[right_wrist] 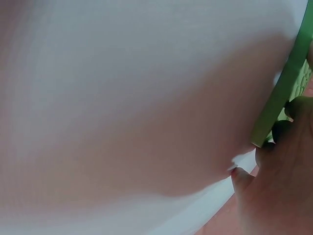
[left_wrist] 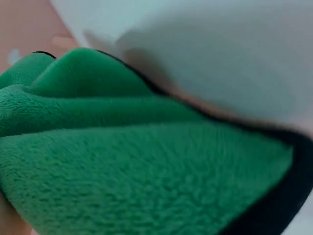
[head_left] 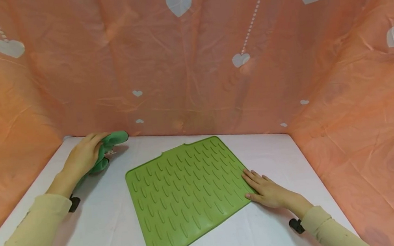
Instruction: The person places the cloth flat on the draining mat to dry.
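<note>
Green and ridged, a mat (head_left: 190,197) is lying on the white table (head_left: 111,230), left of the right hand (head_left: 265,189), which is resting unclenched on its edge. Farther off, the left hand (head_left: 80,156) is grasping a dark-edged green cloth (head_left: 115,138), which is protruding forward from the grip. Beyond both, an orange heart-patterned curtain (head_left: 162,63) is hanging.

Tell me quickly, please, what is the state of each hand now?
Left hand: closed, holding the green cloth.
Right hand: open, resting on the edge of the green mat.
</note>
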